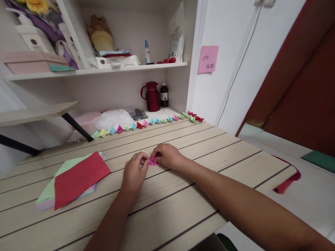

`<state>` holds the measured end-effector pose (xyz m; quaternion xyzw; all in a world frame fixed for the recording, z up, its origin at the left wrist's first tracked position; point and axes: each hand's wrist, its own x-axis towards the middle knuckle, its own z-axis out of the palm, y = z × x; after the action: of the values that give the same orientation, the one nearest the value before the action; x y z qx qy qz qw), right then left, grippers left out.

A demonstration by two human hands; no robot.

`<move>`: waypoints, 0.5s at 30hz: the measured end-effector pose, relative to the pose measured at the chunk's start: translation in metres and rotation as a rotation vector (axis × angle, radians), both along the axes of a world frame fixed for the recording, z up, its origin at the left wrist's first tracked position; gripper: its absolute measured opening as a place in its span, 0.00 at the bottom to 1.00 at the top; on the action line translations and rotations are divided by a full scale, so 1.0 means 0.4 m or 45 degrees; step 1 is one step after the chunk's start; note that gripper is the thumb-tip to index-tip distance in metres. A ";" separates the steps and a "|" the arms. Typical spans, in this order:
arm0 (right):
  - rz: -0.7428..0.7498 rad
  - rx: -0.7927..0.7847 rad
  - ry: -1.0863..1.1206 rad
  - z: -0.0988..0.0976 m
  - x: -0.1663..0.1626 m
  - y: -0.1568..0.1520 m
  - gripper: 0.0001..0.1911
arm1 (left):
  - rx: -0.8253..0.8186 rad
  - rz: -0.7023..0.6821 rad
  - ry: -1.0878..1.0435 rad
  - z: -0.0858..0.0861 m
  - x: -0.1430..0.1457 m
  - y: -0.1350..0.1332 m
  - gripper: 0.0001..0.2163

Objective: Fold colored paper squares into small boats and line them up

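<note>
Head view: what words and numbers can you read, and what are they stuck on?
"250": on the pink note; the line under it is unclear.
"LA...": maybe, on the blue-capped bottle; the rest is unclear.
Too small or blurred: the print on the dark bottle, white bag, white pack, pump bottle and pink box.

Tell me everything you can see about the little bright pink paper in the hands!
The magenta paper is small and bright, and it looks folded, with a darker part toward its upper right. The left hand pinches its left edge, while the right hand grips its right side. It sits at the table, though whether it touches the top is unclear. Fingers cover much of it, so its full shape is hidden.
</note>
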<state>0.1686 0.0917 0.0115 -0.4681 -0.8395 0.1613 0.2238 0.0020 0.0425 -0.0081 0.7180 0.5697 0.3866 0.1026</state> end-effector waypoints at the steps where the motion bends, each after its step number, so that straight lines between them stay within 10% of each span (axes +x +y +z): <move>1: -0.001 -0.008 0.007 -0.001 0.000 0.002 0.07 | 0.015 -0.009 0.017 -0.001 -0.001 0.001 0.04; 15: -0.027 -0.084 0.106 0.001 0.005 0.001 0.02 | -0.002 -0.041 0.143 0.000 -0.005 0.003 0.07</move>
<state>0.1707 0.0920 0.0119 -0.4770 -0.8187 0.2057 0.2448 -0.0001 0.0437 -0.0079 0.7475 0.5633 0.3436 0.0774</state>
